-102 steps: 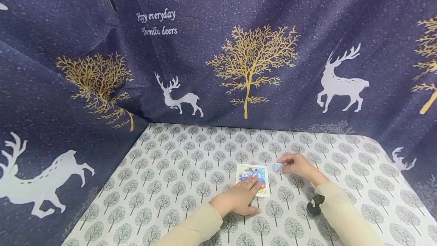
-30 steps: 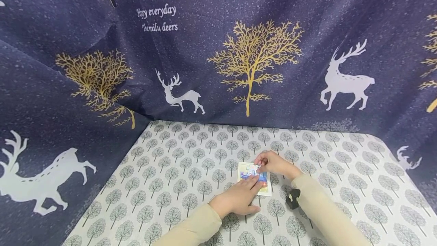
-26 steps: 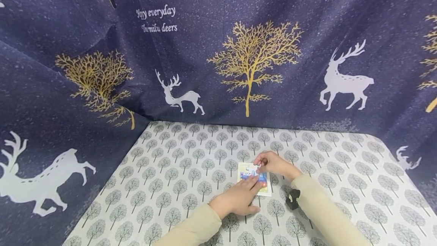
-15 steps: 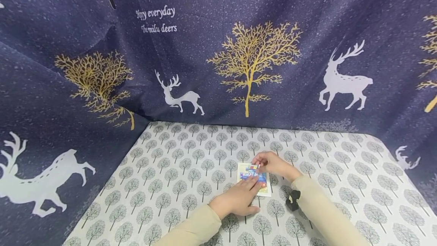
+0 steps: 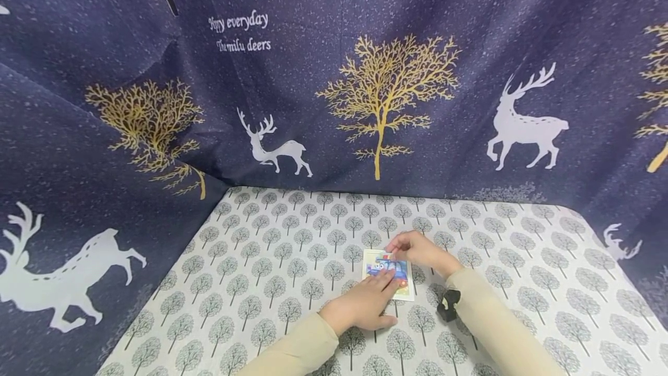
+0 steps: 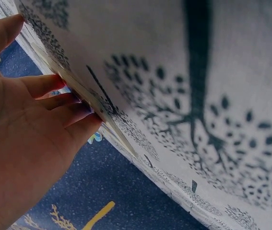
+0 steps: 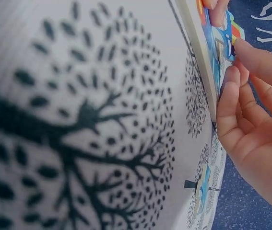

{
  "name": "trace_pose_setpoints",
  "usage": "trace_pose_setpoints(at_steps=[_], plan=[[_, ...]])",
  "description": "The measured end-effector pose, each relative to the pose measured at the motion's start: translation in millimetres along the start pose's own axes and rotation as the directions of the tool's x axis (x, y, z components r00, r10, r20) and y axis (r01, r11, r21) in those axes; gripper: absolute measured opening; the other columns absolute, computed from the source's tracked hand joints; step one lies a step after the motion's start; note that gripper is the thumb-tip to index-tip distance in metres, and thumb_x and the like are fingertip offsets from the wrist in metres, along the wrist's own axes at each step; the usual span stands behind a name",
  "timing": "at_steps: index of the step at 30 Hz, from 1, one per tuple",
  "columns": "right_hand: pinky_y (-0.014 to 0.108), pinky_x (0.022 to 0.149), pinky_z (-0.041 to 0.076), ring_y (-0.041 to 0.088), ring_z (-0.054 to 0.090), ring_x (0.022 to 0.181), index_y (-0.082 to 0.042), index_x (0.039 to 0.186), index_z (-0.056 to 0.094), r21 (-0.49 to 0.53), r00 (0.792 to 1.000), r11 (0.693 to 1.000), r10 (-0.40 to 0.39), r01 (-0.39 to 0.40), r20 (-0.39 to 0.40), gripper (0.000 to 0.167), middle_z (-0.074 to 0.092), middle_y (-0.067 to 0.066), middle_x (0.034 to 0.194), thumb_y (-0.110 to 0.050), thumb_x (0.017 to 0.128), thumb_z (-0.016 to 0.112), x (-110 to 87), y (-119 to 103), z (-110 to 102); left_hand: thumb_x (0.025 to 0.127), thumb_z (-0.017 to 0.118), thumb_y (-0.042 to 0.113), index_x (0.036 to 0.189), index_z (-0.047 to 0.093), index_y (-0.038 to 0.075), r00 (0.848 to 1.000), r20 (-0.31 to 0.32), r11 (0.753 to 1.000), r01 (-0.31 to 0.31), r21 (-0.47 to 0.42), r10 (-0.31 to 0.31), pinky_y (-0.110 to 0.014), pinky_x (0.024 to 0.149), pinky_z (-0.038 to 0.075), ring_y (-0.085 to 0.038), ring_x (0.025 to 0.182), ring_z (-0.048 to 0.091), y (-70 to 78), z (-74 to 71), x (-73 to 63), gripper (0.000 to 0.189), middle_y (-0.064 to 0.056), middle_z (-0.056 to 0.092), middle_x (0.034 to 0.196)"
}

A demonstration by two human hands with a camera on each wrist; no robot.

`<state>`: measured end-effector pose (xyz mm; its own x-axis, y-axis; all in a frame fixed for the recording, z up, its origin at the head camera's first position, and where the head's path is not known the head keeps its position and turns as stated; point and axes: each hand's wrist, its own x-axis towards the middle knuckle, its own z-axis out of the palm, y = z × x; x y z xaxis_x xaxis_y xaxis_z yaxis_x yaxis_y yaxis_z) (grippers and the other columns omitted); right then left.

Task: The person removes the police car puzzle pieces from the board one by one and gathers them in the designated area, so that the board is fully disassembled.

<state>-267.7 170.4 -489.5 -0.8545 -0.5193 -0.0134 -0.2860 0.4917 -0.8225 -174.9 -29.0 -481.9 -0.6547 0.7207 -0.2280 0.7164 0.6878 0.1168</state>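
A small square jigsaw puzzle board [image 5: 411, 295] with a pale rim and a cartoon blue car lies on the patterned cloth. My left hand [image 5: 362, 304] rests on its lower left part, fingers extended over the picture; in the left wrist view, the fingertips touch the board [image 6: 119, 134]. At the board's upper right corner my right hand [image 5: 419, 250] pinches a puzzle piece [image 7: 231, 34] between thumb and fingers. That piece shows blue, red and yellow, and stands tilted over the board in the right wrist view. The right fingers hide part of the corner from the head camera.
A loose light-blue puzzle piece [image 7: 203, 189] lies on the cloth beyond the board in the right wrist view. White tree-print cloth [image 5: 292, 231] covers the table, and a dark blue deer-print curtain [image 5: 323, 103] hangs behind and to the left.
From the cloth right of the board, my right hand has come left to the upper right corner with a puzzle piece. Lately its fingers shift only slightly. The left hand stays put.
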Motion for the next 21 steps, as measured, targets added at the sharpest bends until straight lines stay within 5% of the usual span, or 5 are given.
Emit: trace_pose_setpoints(at_steps=[21], plan=[[0.039,0.085,0.051,0.019,0.062,0.09,-0.002,0.097,0.07,0.023,0.998,0.999,0.047,-0.046,-0.031,0.017,0.068,0.007,0.1,-0.001,0.081,0.064,0.3,-1.4,2.2,0.093,0.054,0.052,0.153,0.024,0.013,1.0,-0.005,1.0,-0.004,0.014,0.004,-0.036,0.117,0.023,-0.025,0.146,0.017,0.1,-0.4,0.3,0.078,-0.01,0.018,0.159]])
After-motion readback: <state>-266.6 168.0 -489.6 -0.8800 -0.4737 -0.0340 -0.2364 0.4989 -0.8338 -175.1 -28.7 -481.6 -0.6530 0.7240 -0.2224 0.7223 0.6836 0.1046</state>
